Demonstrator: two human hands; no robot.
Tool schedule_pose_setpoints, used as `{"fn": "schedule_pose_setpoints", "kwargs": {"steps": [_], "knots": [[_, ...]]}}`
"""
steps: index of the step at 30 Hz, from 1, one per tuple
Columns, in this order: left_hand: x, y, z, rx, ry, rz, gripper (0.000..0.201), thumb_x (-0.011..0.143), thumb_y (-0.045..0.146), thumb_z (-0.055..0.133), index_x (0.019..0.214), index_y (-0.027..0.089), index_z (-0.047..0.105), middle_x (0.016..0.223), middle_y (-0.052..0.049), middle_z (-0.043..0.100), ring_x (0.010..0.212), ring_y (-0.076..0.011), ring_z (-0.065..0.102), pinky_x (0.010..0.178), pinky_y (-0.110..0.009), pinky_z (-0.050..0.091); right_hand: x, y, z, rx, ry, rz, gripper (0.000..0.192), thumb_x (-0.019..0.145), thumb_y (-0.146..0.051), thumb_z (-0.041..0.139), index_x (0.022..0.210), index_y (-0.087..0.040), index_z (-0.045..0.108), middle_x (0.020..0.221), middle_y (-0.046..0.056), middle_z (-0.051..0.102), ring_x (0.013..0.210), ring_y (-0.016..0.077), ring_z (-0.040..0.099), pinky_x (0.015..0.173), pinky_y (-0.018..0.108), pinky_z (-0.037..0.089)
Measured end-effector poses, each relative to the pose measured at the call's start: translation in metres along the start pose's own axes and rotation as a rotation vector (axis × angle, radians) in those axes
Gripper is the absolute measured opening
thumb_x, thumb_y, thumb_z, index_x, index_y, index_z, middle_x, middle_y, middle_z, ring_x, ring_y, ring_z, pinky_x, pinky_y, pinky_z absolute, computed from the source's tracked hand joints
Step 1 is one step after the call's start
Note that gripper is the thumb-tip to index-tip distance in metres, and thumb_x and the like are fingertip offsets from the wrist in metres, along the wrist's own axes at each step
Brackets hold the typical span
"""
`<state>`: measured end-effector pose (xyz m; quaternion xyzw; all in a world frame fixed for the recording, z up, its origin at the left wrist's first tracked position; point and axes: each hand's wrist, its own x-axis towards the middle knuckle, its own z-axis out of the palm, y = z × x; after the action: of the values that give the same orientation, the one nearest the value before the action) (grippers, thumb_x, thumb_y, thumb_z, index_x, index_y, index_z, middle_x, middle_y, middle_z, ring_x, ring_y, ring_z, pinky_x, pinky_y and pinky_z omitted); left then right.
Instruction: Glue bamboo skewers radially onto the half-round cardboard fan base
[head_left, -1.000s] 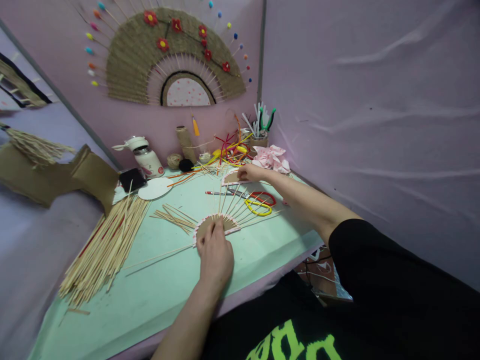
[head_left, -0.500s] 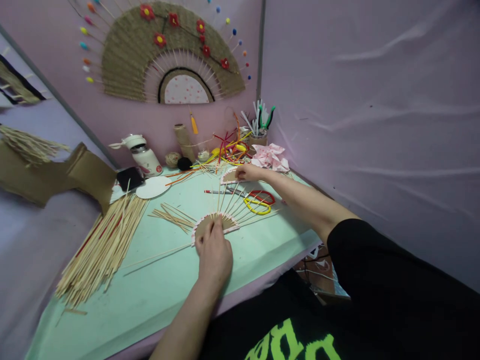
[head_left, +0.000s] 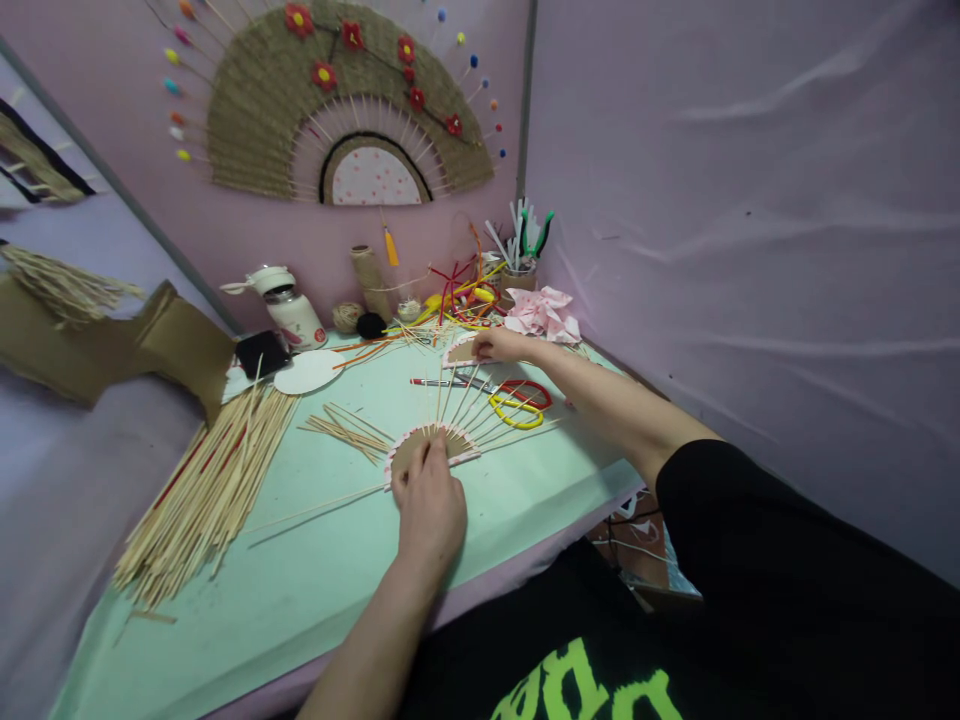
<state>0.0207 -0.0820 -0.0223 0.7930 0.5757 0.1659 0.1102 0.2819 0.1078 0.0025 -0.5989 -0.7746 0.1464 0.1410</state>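
Your left hand [head_left: 433, 500] lies palm-down with its fingers bent and close together, fingertips on a tan cardboard half-disc with pink-and-white edging [head_left: 406, 453]; whether your thumb grips it or the hand merely presses it, you cannot tell from this view. Your right hand [head_left: 501, 345] reaches farther across, its fingers curled inward at a second, similarly edged cardboard half-disc [head_left: 459, 352], touching its right part and covering some of it; how firmly it is held, if at all, cannot be told. Your nearer half-disc lies flat on the pale green table covering [head_left: 315, 580], its curved side facing away from you. Slender pale wooden sticks [head_left: 448, 402] spread from that curve, away and to the right, several crossing the metal scissors with red and yellow handles [head_left: 487, 390]. One long thin stick [head_left: 322, 507] runs from the half-disc's left end out to your left. Just beyond it sits a small loose pile of short tan sticks [head_left: 349, 437], and farther left a thick bundle of long straw-coloured sticks [head_left: 214, 490]. Near that bundle's far end lies a flat white oval disc [head_left: 309, 371], with a white bottle [head_left: 296, 318] standing behind it.
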Motion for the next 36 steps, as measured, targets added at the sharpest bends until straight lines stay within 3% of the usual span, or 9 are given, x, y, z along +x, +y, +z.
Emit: {"fn": "schedule_pose_setpoints", "kwargs": {"steps": [7, 12, 20, 36], "knots": [[0.0, 0.0, 0.001, -0.007, -0.008, -0.006, 0.062, 0.084, 0.003, 0.037, 0.145, 0.014, 0.045, 0.146, -0.016, 0.055, 0.144, -0.0252, 0.04, 0.117, -0.052, 0.028, 0.001, -0.001, 0.002, 0.017, -0.024, -0.007, 0.026, 0.085, -0.005, 0.055, 0.099, -0.015, 0.074, 0.09, 0.004, 0.078, 0.08, 0.0135, 0.068, 0.074, 0.02, 0.047], [-0.001, 0.0, 0.001, -0.014, 0.006, -0.001, 0.063, 0.084, 0.003, 0.037, 0.145, 0.014, 0.045, 0.147, -0.016, 0.055, 0.144, -0.0261, 0.039, 0.116, -0.054, 0.029, 0.004, 0.0, 0.002, -0.005, 0.03, -0.004, 0.022, 0.085, -0.011, 0.059, 0.103, -0.015, 0.073, 0.102, 0.007, 0.077, 0.092, 0.0181, 0.068, 0.081, 0.024, 0.046], [-0.001, 0.0, 0.001, -0.02, 0.008, -0.012, 0.063, 0.084, 0.004, 0.037, 0.145, 0.015, 0.045, 0.147, -0.015, 0.054, 0.145, -0.0256, 0.038, 0.117, -0.052, 0.028, 0.018, -0.012, 0.018, 0.044, 0.067, -0.037, 0.039, 0.085, -0.009, 0.056, 0.122, -0.02, 0.063, 0.114, 0.004, 0.076, 0.102, 0.0166, 0.067, 0.086, 0.025, 0.048], [0.0, 0.001, 0.0, -0.007, -0.015, -0.016, 0.062, 0.085, 0.004, 0.036, 0.146, 0.013, 0.044, 0.149, -0.015, 0.052, 0.146, -0.0256, 0.038, 0.118, -0.052, 0.027, 0.019, -0.012, 0.022, 0.113, 0.043, -0.044, 0.045, 0.077, -0.004, 0.053, 0.119, -0.018, 0.062, 0.116, 0.005, 0.076, 0.106, 0.0164, 0.067, 0.09, 0.025, 0.048]]}}
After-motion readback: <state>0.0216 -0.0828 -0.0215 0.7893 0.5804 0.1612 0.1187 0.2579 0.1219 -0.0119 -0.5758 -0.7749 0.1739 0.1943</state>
